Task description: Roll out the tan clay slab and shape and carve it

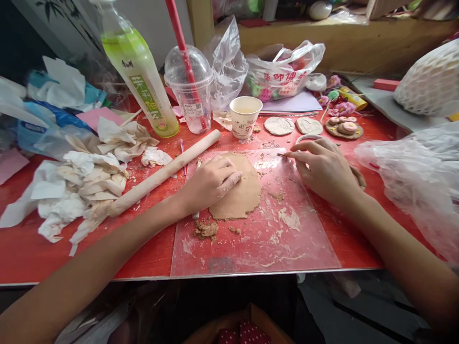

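A rolled-out slab of tan clay (pixel 247 191) lies on a clear plastic sheet (pixel 304 248) over the red table. My left hand (pixel 212 181) rests on the slab's left part, fingers stretched out and lying on it, with pale clay on the fingertips. Over the sheet's right upper edge is my right hand (pixel 322 167), its fingers pinched around a small thin brown piece (pixel 282 155) that is mostly hidden. Just behind those fingers shows part of a white ring (pixel 309 137). Crumbled clay (pixel 207 230) sits below my left hand.
A wooden rolling pin (pixel 168 171) slants at left beside crumpled tissues (pixel 86 181). Behind stand a green drink bottle (pixel 143 81), a lidded plastic cup (pixel 191 105) and a paper cup (pixel 245 119). Flat clay pieces (pixel 279 125) lie at the back right, plastic bags (pixel 423 167) farther right.
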`<state>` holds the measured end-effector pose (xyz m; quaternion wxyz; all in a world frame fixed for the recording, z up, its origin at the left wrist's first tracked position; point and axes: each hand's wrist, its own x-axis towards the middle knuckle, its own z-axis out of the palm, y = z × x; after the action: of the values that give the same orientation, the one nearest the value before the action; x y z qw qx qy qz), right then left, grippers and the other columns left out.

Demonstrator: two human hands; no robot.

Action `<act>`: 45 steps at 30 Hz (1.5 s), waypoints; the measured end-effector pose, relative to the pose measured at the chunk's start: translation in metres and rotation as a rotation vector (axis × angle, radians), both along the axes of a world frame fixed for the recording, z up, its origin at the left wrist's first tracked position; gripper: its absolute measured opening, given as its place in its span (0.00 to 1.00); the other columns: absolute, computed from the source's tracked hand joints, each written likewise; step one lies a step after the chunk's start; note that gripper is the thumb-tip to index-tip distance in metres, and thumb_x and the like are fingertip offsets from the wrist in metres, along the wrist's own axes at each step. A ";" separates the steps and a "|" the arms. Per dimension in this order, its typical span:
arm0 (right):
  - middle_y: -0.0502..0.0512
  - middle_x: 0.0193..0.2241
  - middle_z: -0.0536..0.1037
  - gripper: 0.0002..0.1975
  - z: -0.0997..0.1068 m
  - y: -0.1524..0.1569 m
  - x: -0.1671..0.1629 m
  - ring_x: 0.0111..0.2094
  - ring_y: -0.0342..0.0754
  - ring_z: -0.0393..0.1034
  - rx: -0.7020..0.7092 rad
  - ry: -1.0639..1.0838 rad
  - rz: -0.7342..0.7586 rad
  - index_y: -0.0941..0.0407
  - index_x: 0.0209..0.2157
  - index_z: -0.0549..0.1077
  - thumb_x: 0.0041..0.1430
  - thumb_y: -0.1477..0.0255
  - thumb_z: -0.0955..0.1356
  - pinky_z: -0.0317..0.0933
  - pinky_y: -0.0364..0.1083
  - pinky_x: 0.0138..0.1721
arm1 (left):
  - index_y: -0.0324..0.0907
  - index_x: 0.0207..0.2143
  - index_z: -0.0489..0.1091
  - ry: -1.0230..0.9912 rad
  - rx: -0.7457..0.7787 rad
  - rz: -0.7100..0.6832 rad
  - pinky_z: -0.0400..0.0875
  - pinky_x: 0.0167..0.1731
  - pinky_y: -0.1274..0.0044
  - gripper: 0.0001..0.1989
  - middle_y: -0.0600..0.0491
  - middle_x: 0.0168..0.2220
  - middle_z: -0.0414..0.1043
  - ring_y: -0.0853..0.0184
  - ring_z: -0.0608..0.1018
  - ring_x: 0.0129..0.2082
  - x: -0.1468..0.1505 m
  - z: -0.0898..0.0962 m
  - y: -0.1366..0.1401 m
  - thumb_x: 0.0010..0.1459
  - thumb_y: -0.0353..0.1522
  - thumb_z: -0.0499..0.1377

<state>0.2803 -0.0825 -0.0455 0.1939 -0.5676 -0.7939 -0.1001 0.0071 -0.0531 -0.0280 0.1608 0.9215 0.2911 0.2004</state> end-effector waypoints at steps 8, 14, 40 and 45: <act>0.59 0.42 0.74 0.15 -0.002 0.002 0.000 0.47 0.55 0.63 -0.005 0.005 0.003 0.53 0.42 0.75 0.60 0.71 0.59 0.58 0.57 0.48 | 0.37 0.33 0.70 0.001 0.010 0.005 0.63 0.42 0.73 0.14 0.50 0.35 0.69 0.67 0.70 0.38 0.000 -0.001 0.000 0.64 0.32 0.47; 0.58 0.44 0.72 0.17 -0.003 0.002 0.003 0.47 0.56 0.62 0.024 -0.012 -0.052 0.50 0.47 0.72 0.59 0.73 0.59 0.57 0.58 0.47 | 0.38 0.33 0.71 0.011 -0.006 0.010 0.63 0.42 0.73 0.14 0.50 0.36 0.69 0.68 0.70 0.38 0.000 -0.001 0.001 0.64 0.32 0.47; 0.53 0.42 0.74 0.17 0.005 -0.001 0.008 0.44 0.55 0.63 0.069 -0.049 -0.084 0.47 0.41 0.75 0.59 0.75 0.59 0.58 0.56 0.41 | 0.38 0.33 0.70 0.005 0.041 -0.015 0.63 0.42 0.73 0.14 0.51 0.35 0.69 0.68 0.70 0.38 0.000 -0.002 0.001 0.64 0.32 0.46; 0.58 0.44 0.73 0.17 0.002 0.003 0.001 0.46 0.57 0.62 0.032 -0.060 -0.075 0.51 0.49 0.70 0.61 0.71 0.58 0.58 0.57 0.44 | 0.38 0.33 0.70 0.000 0.041 -0.013 0.64 0.42 0.73 0.15 0.51 0.35 0.69 0.68 0.70 0.38 0.000 -0.002 0.001 0.64 0.33 0.46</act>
<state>0.2818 -0.0795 -0.0440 0.1751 -0.5904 -0.7759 -0.1371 0.0069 -0.0519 -0.0303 0.1429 0.9265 0.2812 0.2052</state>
